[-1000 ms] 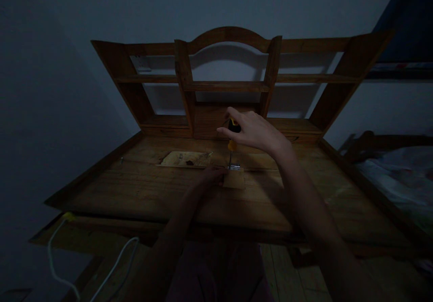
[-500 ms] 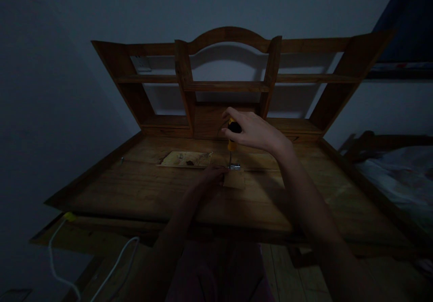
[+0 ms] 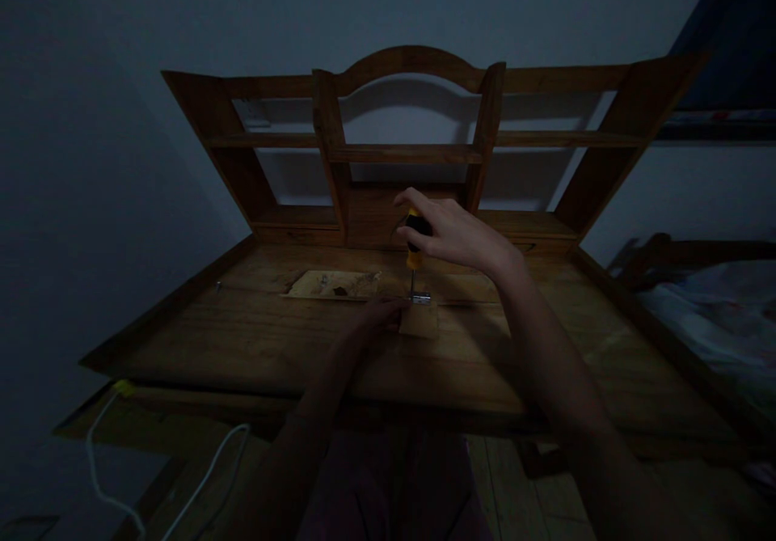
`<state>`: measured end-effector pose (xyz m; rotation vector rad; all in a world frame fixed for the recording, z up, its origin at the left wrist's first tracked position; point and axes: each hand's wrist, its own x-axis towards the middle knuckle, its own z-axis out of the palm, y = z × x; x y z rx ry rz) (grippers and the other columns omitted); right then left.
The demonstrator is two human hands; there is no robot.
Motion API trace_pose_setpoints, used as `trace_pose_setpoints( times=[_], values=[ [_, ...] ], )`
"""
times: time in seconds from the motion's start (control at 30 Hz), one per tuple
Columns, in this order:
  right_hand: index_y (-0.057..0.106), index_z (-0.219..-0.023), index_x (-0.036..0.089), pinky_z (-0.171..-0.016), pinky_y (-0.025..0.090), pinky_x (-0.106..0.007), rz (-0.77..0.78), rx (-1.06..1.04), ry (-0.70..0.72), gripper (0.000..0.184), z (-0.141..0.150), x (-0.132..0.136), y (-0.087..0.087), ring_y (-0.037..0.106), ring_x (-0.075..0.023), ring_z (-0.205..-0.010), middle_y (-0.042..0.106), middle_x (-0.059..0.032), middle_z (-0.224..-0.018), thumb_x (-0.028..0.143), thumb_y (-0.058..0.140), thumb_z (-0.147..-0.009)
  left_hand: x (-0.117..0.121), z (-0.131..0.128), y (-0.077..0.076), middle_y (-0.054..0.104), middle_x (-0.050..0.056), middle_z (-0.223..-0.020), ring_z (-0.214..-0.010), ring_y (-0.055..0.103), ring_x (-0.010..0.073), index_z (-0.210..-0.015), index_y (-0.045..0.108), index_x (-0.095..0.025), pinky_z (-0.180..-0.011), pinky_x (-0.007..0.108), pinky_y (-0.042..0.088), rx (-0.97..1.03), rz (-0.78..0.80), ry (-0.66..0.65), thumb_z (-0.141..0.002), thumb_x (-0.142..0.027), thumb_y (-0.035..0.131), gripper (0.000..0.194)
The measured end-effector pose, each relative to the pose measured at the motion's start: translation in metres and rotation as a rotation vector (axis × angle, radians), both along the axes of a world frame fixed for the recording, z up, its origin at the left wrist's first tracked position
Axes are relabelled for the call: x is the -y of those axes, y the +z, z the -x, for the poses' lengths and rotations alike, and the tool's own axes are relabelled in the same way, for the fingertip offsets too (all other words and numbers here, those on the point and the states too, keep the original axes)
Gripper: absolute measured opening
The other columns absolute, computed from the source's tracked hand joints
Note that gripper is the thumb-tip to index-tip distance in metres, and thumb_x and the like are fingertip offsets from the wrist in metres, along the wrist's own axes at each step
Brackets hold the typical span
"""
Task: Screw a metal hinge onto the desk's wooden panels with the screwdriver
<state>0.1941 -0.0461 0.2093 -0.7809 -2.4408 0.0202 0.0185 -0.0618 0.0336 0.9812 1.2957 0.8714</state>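
Note:
My right hand [image 3: 445, 230] is wrapped around the yellow and black handle of a screwdriver [image 3: 414, 258]. The screwdriver stands nearly upright, its shaft reaching down to a small shiny metal hinge [image 3: 423, 297]. That hinge lies at the far edge of a small wooden board [image 3: 419, 321] on the desk top. From the left, my left hand [image 3: 383, 314] grips the board's edge, with fingertips beside the hinge and the screwdriver's tip. Dim light hides some of the left fingers, and the exact contact of the tip cannot be made out.
Across the wooden desk [image 3: 230, 347] runs a slot exposing a pale, rough panel [image 3: 333, 284]. A small metal piece [image 3: 219, 286] lies at left. Behind rises a shelf unit [image 3: 406, 154] with drawers. A white cable [image 3: 97, 476] hangs at the front left; bedding [image 3: 721, 314] is at right.
My right hand and the screwdriver have shifted very slightly, with the upper fingers moving a little to the left. The left hand, hinge and board stay nearly where they were.

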Motion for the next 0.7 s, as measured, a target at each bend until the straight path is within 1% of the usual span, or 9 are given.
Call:
trace_pose_setpoints(
  times=[0.07,0.13,0.2,0.33,0.43,0.5,0.6,0.7],
  values=[
    [0.046,-0.134,0.022,-0.092,0.043,-0.038,-0.008,-0.002,0.001,0.041,0.0,-0.002,-0.001,0.06,-0.0262,-0.107,0.064,-0.0083,-0.122,0.032,0.051,-0.094,0.0,0.001,-0.001,0.057,-0.001,-0.059,-0.052,0.05,0.009,-0.073,0.066,-0.012,-0.05,0.02,0.039,0.057,0.004,-0.029,-0.07,-0.033,0.077,0.024],
    [0.047,-0.133,0.022,-0.092,0.043,-0.038,-0.014,-0.002,0.006,0.04,-0.001,-0.004,-0.001,0.06,-0.026,-0.108,0.064,-0.0082,-0.122,0.032,0.051,-0.095,-0.001,0.002,-0.004,0.057,-0.001,-0.06,-0.053,0.05,0.009,-0.075,0.067,-0.012,-0.05,0.02,0.039,0.093,0.009,-0.042,-0.069,-0.034,0.078,0.025],
    [0.047,-0.133,0.022,-0.094,0.043,-0.039,-0.018,-0.006,0.011,0.038,-0.001,-0.006,-0.002,0.059,-0.026,-0.11,0.064,-0.0083,-0.123,0.033,0.051,-0.096,-0.003,0.003,-0.007,0.058,-0.001,-0.063,-0.055,0.051,0.0092,-0.076,0.067,-0.012,-0.05,0.02,0.039,0.098,0.007,-0.047,-0.067,-0.036,0.079,0.028],
    [0.047,-0.132,0.022,-0.094,0.043,-0.039,-0.016,-0.021,0.009,0.038,-0.001,-0.008,-0.003,0.06,-0.0255,-0.108,0.065,-0.0089,-0.12,0.036,0.051,-0.097,-0.005,0.003,-0.009,0.052,-0.003,-0.058,-0.05,0.047,0.0077,-0.074,0.065,-0.012,-0.048,0.02,0.037,0.092,0.011,-0.055,-0.064,-0.038,0.081,0.032],
    [0.048,-0.131,0.021,-0.093,0.043,-0.038,-0.037,-0.044,0.01,0.036,-0.002,-0.009,-0.002,0.06,-0.0251,-0.108,0.065,-0.009,-0.12,0.035,0.049,-0.098,-0.005,0.001,-0.006,0.055,-0.002,-0.06,-0.053,0.051,0.0091,-0.075,0.065,-0.012,-0.05,0.021,0.04,0.054,0.028,-0.04,-0.063,-0.039,0.082,0.033],
    [0.049,-0.129,0.021,-0.092,0.043,-0.037,-0.067,-0.064,0.015,0.034,-0.003,-0.009,0.001,0.06,-0.0246,-0.107,0.065,-0.0086,-0.12,0.035,0.048,-0.098,-0.003,-0.001,-0.001,0.056,-0.001,-0.06,-0.053,0.051,0.0093,-0.073,0.065,-0.012,-0.05,0.02,0.039,0.036,0.018,-0.028,-0.063,-0.039,0.082,0.033],
    [0.052,-0.125,0.02,-0.089,0.043,-0.035,-0.12,-0.094,0.023,0.03,-0.006,-0.006,0.007,0.062,-0.0232,-0.1,0.067,-0.0075,-0.114,0.035,0.046,-0.098,0.002,-0.001,0.004,0.055,-0.001,-0.058,-0.053,0.05,0.0094,-0.07,0.064,-0.012,-0.049,0.02,0.037,0.014,0.002,-0.016,-0.064,-0.039,0.081,0.032],
    [0.053,-0.121,0.021,-0.085,0.042,-0.035,-0.177,-0.126,0.0,0.027,-0.01,-0.002,0.013,0.062,-0.0226,-0.093,0.068,-0.0071,-0.108,0.034,0.045,-0.099,0.005,0.0,0.007,0.057,0.0,-0.061,-0.056,0.052,0.0104,-0.073,0.065,-0.013,-0.05,0.02,0.038,0.003,-0.024,-0.023,-0.067,-0.038,0.079,0.029]
  ],
)
